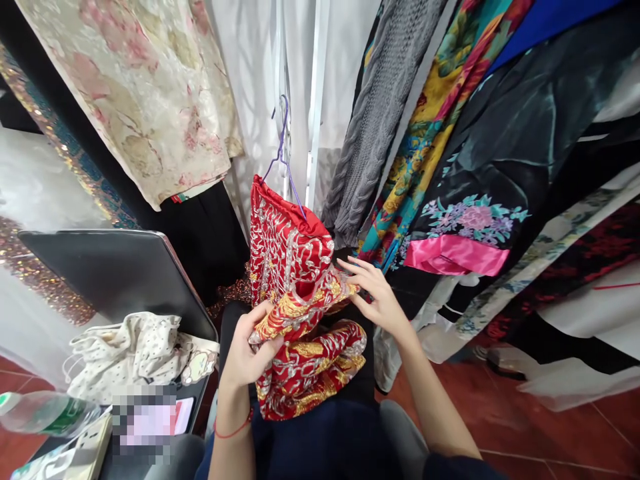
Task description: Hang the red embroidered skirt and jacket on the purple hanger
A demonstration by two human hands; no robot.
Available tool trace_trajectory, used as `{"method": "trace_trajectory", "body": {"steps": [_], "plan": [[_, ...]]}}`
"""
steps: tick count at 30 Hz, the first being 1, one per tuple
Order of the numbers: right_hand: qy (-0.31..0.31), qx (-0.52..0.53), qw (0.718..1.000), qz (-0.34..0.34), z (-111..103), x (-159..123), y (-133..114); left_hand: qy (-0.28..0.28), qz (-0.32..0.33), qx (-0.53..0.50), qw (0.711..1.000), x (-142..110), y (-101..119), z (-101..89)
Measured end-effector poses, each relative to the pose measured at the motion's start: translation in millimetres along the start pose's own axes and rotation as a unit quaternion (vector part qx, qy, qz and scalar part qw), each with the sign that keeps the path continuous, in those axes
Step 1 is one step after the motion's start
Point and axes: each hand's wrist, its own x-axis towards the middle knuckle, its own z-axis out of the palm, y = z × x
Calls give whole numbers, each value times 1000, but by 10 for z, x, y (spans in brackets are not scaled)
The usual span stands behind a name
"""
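Head view: red embroidered garment [305,313] on the lap [371,383], both hands on it

Glossy red cloth, thick with looping silver and gold sequin-like embroidery, lies folded on the dark lap; its upper end stands up past the lap's far edge, around a thin purple wire hanger [285,157]. The left hand [253,347] has its grip closed on a rolled, gold-patterned fold, thumb on top. The right hand [377,297] touches the same fold's other end with fingers spread; whether that grip pinches the cloth, I cannot tell.

On the left, a black chair [100,267] has a smooth back with rounded corners. A soft, crumpled, dotted bag [125,353] sits at the seat's rear edge, and a clear ribbed bottle [50,413] lies at its left edge.

Around these hang satiny cream floral cloth [165,100], a grey cable-knit [380,120] and a dark, sheeny garment [525,147] with a shiny pink band.
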Motion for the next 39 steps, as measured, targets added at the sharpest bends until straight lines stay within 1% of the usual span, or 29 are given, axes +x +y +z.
{"method": "trace_trajectory", "body": {"steps": [3,4,6,8,10,12,13,15,18,20,22,23,24,25,26,27,28,29,30,31,32,33,35,36,37,38,39], "plan": [[70,10,997,-33,-226,-23,-193,-65,-6,-39,997,6,39,-85],[95,3,995,-40,-312,-49,-268,-74,-19,-37,996,20,55,-112],[139,-35,988,-57,-487,-125,-420,-72,-40,-14,996,75,84,-164],[171,-82,979,-75,-642,-211,-562,-82,-37,29,996,163,118,-211],[187,-112,973,-76,-748,-272,-686,-109,-16,95,989,265,172,-246],[192,-125,972,-57,-790,-287,-802,-135,-1,178,975,359,251,-263],[187,-125,973,-47,-786,-280,-862,-140,3,219,966,397,296,-270],[169,-113,979,-30,-735,-251,-997,-120,8,284,951,457,381,-296],[128,-48,990,-15,-593,-212,-1222,-66,33,313,947,551,451,-427],[87,30,996,-19,-494,-183,-1349,-31,68,310,948,660,465,-584],[32,136,990,-30,-422,-110,-1428,-2,116,288,951,821,487,-757],[3,189,981,-37,-396,-45,-1447,-4,141,257,956,917,512,-831],[-22,235,971,-46,-374,43,-1452,-28,169,212,962,1017,551,-888],[-38,272,960,-59,-349,152,-1442,-74,197,157,965,1115,605,-924],[-34,295,952,-74,-318,279,-1417,-137,223,97,960,1204,671,-936],[-16,302,949,-90,-276,417,-1378,-203,243,41,948,1279,747,-925],[22,299,948,-105,-220,556,-1324,-259,255,-7,931,1336,828,-895],[86,283,949,-113,-151,687,-1259,-302,260,-44,916,1375,906,-850],[136,253,951,-110,-69,801,-1184,-330,256,-71,906,1397,975,-794],[174,234,952,-97,21,891,-1105,-344,248,-92,901,1407,1031,-735],[181,224,955,-76,114,952,-1027,-349,239,-107,900,1409,1068,-675],[163,225,959,-57,204,986,-953,-347,231,-116,901,1409,1083,-617],[85,252,964,-27,350,990,-836,-324,217,-127,912,1414,1032,-516],[46,271,961,-17,398,974,-795,-304,203,-134,921,1422,964,-474],[20,287,958,-6,426,955,-765,-280,181,-145,932,1432,867,-440],[11,300,954,9,434,938,-743,-254,149,-157,943,1442,744,-415],[18,306,951,27,424,927,-726,-231,109,-172,951,1449,601,-400]]}}
